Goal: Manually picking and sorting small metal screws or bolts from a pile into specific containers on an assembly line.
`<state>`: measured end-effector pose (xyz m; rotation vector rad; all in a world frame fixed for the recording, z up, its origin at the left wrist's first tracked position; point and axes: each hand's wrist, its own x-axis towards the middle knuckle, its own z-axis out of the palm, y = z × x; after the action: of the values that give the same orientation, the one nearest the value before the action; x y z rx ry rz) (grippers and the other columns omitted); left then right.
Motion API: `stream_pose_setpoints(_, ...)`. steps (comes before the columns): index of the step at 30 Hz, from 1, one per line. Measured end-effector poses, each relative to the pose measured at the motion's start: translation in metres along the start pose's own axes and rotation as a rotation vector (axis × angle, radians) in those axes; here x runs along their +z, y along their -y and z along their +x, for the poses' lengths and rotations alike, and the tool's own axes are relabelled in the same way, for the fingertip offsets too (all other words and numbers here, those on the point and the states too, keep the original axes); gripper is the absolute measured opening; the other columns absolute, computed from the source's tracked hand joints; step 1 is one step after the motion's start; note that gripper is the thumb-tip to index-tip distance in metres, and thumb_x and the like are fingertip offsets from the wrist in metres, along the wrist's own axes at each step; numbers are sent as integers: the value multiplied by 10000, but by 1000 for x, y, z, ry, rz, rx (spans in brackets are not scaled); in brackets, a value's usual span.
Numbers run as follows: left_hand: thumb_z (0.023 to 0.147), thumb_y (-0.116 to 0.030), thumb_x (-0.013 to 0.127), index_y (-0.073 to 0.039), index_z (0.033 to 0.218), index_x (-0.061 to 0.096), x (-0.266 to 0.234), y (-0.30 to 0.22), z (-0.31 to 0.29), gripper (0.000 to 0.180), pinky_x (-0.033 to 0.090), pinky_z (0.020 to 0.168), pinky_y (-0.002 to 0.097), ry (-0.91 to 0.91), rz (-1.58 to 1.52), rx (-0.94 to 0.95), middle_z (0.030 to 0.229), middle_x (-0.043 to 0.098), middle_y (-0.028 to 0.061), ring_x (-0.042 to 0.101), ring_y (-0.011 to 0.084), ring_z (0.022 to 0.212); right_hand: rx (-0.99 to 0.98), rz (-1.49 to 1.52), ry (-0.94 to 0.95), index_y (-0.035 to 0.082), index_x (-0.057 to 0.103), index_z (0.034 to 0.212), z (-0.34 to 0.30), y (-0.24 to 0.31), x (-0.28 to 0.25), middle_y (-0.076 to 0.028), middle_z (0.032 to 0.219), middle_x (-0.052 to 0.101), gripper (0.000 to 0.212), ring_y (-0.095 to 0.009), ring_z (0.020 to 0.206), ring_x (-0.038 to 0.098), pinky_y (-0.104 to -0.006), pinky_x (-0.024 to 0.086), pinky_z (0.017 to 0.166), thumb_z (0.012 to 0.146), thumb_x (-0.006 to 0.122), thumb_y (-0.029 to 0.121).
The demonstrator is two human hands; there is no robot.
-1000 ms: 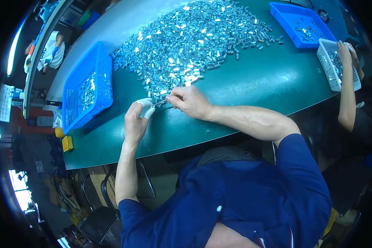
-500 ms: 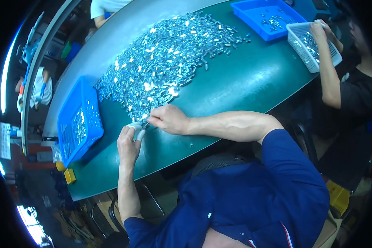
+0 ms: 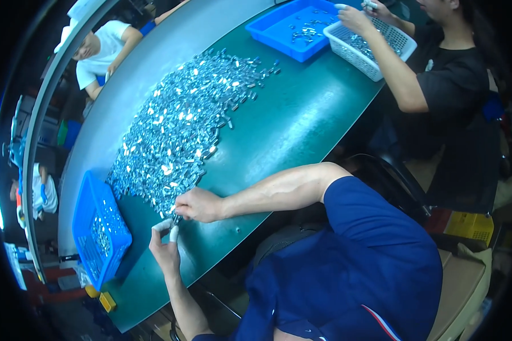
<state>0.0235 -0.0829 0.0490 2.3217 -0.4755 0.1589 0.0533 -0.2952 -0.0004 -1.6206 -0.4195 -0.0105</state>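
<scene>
A broad heap of small, shiny metal pieces [image 3: 170, 125] covers the middle of the green table. At its near tip, my two hands work close together. My right hand [image 3: 202, 205] is closed in a pinch, its fingertips at the edge of the heap. White covers wrap some fingertips of my left hand [image 3: 166, 250], whose thumb and fingers curl toward each other just below the right fingertips. Whatever lies between the fingers of either hand is too small to make out.
Left of my hands stands a blue basket [image 3: 103, 233] with metal pieces in it, near a small yellow box [image 3: 107, 302]. At the far right are a blue tray [image 3: 293, 31] and a white basket [image 3: 375, 48] beside a co-worker's hands. Another person [image 3: 105, 54] sits across the table.
The whole view has swung, so the table and hands appear lower and further left. My hands stay together at the heap's tip. The co-worker's hands have moved apart above the white basket.
</scene>
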Motion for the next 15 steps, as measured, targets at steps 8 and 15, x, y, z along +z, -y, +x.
stream_pose_setpoints(8,937,-35,733,28,1060,698,2,7,-7,142,528,826,279,-1,-189,-136,945,735,77,668,118,873,-20,61,-6,25,679,800,-5,7,-1,-121,716,713,269,-313,706,708,-440,532,694,927,606,251)
stream_pose_setpoints(15,937,-41,729,33,1057,705,8,2,-10,143,529,796,299,-25,-83,-93,929,743,75,659,126,838,-97,-115,10,48,675,710,-3,-6,4,-135,662,678,365,-359,665,674,-477,506,648,932,596,326)
